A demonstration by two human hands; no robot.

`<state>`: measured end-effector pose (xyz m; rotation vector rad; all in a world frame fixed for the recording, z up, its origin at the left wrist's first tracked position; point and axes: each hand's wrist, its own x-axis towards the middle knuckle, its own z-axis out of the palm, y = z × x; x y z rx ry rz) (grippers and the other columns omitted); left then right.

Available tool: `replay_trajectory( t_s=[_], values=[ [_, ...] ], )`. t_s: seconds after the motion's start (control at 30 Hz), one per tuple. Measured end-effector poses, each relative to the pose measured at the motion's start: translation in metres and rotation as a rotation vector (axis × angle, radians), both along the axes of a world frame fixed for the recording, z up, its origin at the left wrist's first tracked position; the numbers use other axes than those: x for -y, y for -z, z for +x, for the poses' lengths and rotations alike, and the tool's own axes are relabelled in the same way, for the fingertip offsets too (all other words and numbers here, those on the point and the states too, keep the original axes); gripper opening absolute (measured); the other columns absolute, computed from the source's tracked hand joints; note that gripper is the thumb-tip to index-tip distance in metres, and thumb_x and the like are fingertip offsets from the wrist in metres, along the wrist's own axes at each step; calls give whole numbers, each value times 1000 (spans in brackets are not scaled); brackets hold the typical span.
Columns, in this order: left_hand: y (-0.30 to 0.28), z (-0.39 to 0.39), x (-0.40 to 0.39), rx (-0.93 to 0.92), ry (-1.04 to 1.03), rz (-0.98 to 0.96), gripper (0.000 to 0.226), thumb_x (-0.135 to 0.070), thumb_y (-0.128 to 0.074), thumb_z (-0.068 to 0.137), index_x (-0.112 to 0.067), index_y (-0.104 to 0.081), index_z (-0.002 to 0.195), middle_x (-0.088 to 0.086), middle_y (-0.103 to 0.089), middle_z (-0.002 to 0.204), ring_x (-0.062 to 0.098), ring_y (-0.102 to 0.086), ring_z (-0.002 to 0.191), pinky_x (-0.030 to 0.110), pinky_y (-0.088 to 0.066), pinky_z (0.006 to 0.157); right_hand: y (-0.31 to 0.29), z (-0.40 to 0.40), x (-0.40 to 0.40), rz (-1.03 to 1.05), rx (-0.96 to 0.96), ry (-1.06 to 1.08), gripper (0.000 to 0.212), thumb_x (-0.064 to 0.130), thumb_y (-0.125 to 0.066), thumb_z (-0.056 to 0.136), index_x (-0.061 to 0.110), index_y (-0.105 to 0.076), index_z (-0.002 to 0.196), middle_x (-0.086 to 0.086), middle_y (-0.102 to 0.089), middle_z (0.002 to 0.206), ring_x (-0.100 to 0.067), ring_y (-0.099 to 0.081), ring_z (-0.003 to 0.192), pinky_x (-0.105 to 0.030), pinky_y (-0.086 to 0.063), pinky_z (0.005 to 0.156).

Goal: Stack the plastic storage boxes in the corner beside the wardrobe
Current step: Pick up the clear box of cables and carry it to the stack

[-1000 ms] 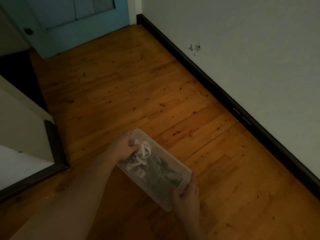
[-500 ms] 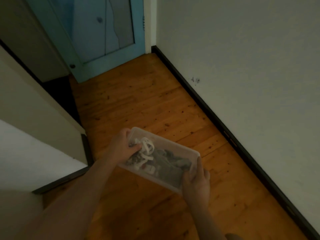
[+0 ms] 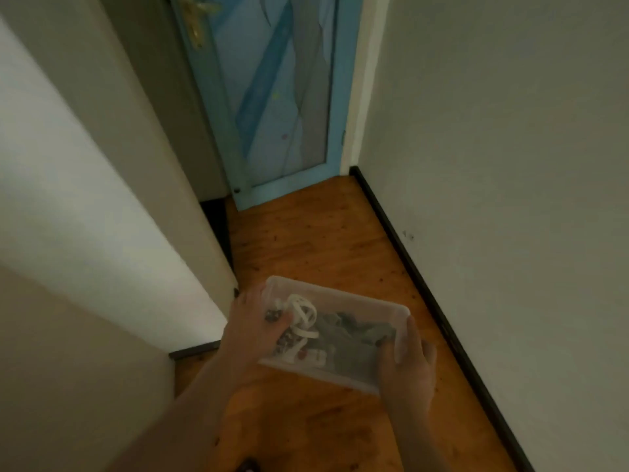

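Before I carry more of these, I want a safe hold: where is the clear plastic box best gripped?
At its two short ends, one hand from each side, as now: the left hand curls over the left rim, the right hand clasps the right end. The clear plastic box is long, shallow and has no lid visible, so end grips should keep it level and its contents inside.

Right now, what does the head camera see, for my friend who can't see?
Both hands, left hand and right hand, hold a clear plastic box of clutter above a wooden floor, facing a blue door.
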<state>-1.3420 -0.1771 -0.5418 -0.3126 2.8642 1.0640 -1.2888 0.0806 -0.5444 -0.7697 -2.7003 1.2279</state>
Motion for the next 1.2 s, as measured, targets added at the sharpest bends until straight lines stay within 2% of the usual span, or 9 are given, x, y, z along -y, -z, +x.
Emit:
replay_trajectory(
  t_s=[0.13, 0.2, 0.27, 0.33, 0.4, 0.53, 0.73, 0.87, 1.2],
  values=[
    [-56, 45, 11, -21, -139, 36, 72, -60, -63, 84, -27, -37, 141, -10, -47, 127, 13, -45, 115, 29, -39, 95, -52, 8, 9, 1, -27, -92, 61, 44, -51, 92, 35, -39, 150, -12, -48, 126, -32, -54, 106, -41, -45, 86],
    [-82, 74, 17, -54, -237, 46, 70, -58, -65, 84, -28, -37, 141, -12, -46, 126, 6, -40, 110, 25, -37, 91, -71, 11, 15, -2, -50, -208, 67, 48, -44, 85, 35, -38, 150, -11, -49, 127, -32, -54, 109, -37, -41, 85],
    [-96, 100, 19, -100, -325, 43, 69, -57, -65, 84, -26, -39, 140, -6, -50, 129, 10, -43, 112, 29, -42, 92, -79, 10, 16, 52, -57, -332, 68, 51, -39, 86, 32, -37, 151, -8, -50, 134, -30, -52, 116, -34, -36, 89],
    [-113, 137, 19, -129, -437, 48, 68, -56, -64, 85, -25, -40, 141, 0, -50, 129, 18, -44, 118, 40, -46, 97, -86, 15, 23, 105, -60, -424, 58, 48, -44, 94, 33, -39, 150, -4, -53, 136, -26, -51, 119, -31, -32, 96],
    [-125, 168, 15, -138, -520, 44, 69, -56, -63, 85, -25, -38, 142, 1, -48, 131, 20, -42, 122, 43, -44, 101, -95, 22, 30, 146, -93, -489, 54, 43, -48, 95, 32, -43, 147, -1, -56, 134, -24, -51, 120, -30, -30, 98],
    [-143, 231, 13, -159, -681, 38, 73, -56, -63, 85, -24, -35, 145, 1, -45, 135, 20, -41, 126, 42, -42, 102, -126, 50, 47, 94, -132, -595, 56, 36, -56, 94, 30, -43, 148, -8, -53, 134, -29, -46, 121, -40, -40, 98],
    [-161, 315, 19, -152, -858, -26, 74, -61, -57, 86, -24, -36, 146, -1, -47, 140, 20, -39, 128, 41, -44, 100, -157, 104, 74, 36, -136, -771, 55, 32, -58, 96, 30, -42, 148, -10, -51, 132, -29, -52, 115, -36, -39, 84],
    [-170, 368, 20, -147, -934, -58, 74, -65, -53, 86, -25, -36, 146, -2, -48, 141, 20, -41, 129, 43, -45, 101, -169, 139, 89, 38, -135, -829, 52, 38, -56, 95, 37, -43, 145, -5, -51, 131, -25, -55, 112, -46, -51, 88],
    [-191, 534, 1, -212, -1114, -49, 77, -59, -60, 83, -21, -37, 146, 4, -47, 140, 25, -37, 129, 44, -40, 104, -194, 275, 104, -9, -193, -997, 52, 36, -54, 97, 31, -44, 148, -7, -51, 131, -25, -54, 113, -33, -39, 79]
  ],
)
